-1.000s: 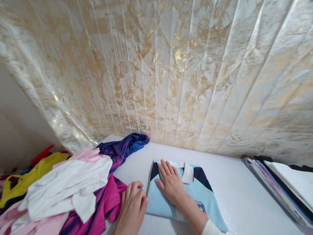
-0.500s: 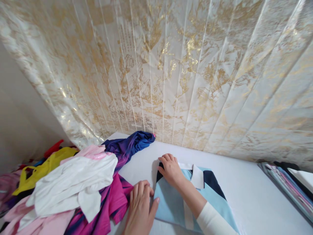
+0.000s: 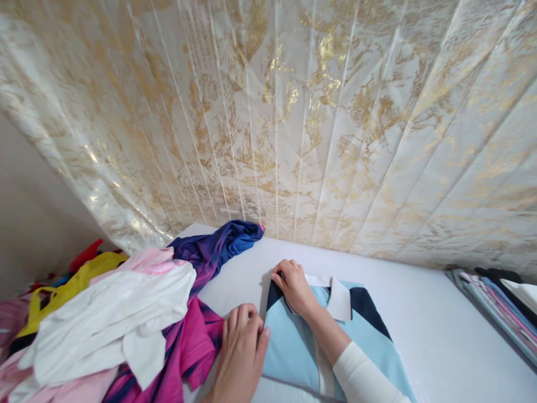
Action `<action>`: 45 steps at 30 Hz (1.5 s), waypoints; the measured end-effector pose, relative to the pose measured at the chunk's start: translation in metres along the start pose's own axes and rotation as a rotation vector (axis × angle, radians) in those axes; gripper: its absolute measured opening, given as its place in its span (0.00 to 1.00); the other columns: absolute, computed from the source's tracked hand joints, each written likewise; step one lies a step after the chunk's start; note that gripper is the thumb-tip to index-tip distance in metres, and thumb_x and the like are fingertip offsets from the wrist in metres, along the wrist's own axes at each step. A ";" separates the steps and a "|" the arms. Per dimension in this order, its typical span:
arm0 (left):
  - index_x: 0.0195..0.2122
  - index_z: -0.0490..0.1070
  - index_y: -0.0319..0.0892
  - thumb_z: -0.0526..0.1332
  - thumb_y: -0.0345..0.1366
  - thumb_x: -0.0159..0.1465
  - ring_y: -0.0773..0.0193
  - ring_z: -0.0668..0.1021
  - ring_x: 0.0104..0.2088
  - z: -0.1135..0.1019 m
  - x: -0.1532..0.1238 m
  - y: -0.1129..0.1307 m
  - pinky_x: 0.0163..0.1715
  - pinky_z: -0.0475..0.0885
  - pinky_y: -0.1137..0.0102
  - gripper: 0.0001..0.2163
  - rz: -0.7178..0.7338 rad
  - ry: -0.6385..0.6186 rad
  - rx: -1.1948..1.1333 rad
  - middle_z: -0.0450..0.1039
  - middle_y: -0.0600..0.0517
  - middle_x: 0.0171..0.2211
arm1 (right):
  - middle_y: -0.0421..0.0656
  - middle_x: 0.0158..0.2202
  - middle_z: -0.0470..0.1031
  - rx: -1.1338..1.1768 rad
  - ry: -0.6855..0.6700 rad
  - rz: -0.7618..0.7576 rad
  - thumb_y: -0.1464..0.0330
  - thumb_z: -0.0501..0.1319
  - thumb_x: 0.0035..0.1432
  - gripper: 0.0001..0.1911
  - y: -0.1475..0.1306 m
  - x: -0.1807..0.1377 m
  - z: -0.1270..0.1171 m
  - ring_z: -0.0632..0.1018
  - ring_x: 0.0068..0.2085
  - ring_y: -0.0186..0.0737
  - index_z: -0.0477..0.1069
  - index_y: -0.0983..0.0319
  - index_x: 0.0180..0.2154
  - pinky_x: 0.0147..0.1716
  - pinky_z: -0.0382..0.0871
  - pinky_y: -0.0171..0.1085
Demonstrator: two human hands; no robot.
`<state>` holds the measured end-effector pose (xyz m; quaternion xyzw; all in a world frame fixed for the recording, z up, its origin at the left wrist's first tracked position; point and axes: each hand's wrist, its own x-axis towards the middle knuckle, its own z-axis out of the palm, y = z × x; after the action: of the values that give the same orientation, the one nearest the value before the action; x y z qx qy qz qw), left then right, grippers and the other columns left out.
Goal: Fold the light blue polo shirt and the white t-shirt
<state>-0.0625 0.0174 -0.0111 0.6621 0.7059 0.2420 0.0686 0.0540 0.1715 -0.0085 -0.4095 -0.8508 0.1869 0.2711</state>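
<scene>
Light-blue polo shirt lay on the white table, in front of the person and below both hands' reach, its white collar toward the far side. The right hand rested on the shirt's far left part, to the left of the collar, over the dark navy shoulder panel. Its fingers were bent and drawn close together; whether they pinched any cloth, I could not tell. The right forearm crossed above the middle of the shirt, and its white sleeve covered part of the near side.

The left hand was just beside the shirt's left edge, palm down, with the fingers curled and the thumb at that edge. The gap between thumb and fingers was narrow, but I could not tell whether cloth was held there. On its other side, close by the fingers, lay a magenta garment, part of a loose heap with a white garment on top and a yellow garment farther left. Well apart from both hands, at the right, was a stack of folded clothes.
</scene>
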 end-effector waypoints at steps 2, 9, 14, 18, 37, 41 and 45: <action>0.36 0.68 0.44 0.49 0.34 0.69 0.55 0.70 0.45 -0.001 0.002 0.000 0.44 0.65 0.59 0.10 0.004 -0.015 0.003 0.67 0.49 0.43 | 0.41 0.36 0.75 0.002 0.012 0.008 0.70 0.59 0.63 0.03 0.001 0.000 0.000 0.71 0.42 0.41 0.70 0.60 0.34 0.42 0.59 0.39; 0.35 0.72 0.42 0.45 0.31 0.70 0.56 0.69 0.43 -0.001 0.002 0.000 0.43 0.62 0.59 0.16 0.042 -0.030 0.105 0.68 0.48 0.42 | 0.43 0.40 0.73 -0.065 -0.030 0.012 0.69 0.59 0.62 0.04 0.004 0.001 0.006 0.69 0.44 0.44 0.71 0.59 0.34 0.43 0.57 0.40; 0.32 0.75 0.42 0.49 0.29 0.68 0.54 0.69 0.41 -0.003 0.002 0.000 0.41 0.62 0.58 0.15 0.067 -0.030 0.268 0.71 0.47 0.39 | 0.43 0.41 0.73 -0.092 -0.026 0.052 0.68 0.60 0.61 0.02 0.005 0.004 0.012 0.69 0.45 0.45 0.72 0.59 0.35 0.43 0.58 0.41; 0.44 0.73 0.40 0.51 0.27 0.63 0.52 0.71 0.46 -0.002 0.002 -0.006 0.44 0.65 0.56 0.13 0.104 0.056 0.310 0.71 0.44 0.46 | 0.43 0.41 0.75 -0.061 0.030 0.077 0.69 0.58 0.62 0.04 0.001 0.004 0.007 0.72 0.44 0.44 0.71 0.59 0.37 0.44 0.61 0.40; 0.64 0.58 0.34 0.58 0.42 0.63 0.43 0.62 0.63 0.052 0.038 0.027 0.56 0.65 0.51 0.29 0.251 0.073 0.361 0.56 0.35 0.64 | 0.44 0.66 0.57 -0.360 -0.032 0.055 0.56 0.54 0.64 0.28 0.059 -0.135 -0.058 0.59 0.66 0.50 0.60 0.54 0.63 0.61 0.57 0.54; 0.63 0.59 0.37 0.59 0.41 0.62 0.43 0.64 0.62 0.047 0.039 0.026 0.56 0.65 0.51 0.29 0.248 0.067 0.360 0.59 0.35 0.63 | 0.44 0.66 0.58 -0.289 0.001 0.069 0.57 0.55 0.64 0.27 0.053 -0.136 -0.057 0.58 0.66 0.51 0.61 0.54 0.62 0.62 0.56 0.55; 0.61 0.62 0.40 0.60 0.37 0.61 0.44 0.65 0.61 0.040 0.042 0.028 0.55 0.65 0.50 0.26 0.274 0.085 0.327 0.60 0.36 0.62 | 0.46 0.63 0.65 -0.040 0.196 0.180 0.58 0.52 0.64 0.23 0.058 -0.136 -0.074 0.65 0.63 0.47 0.66 0.56 0.58 0.60 0.61 0.49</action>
<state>-0.0255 0.0681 -0.0248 0.7434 0.6415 0.1589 -0.1031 0.2043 0.1047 -0.0233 -0.5057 -0.7836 0.1526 0.3269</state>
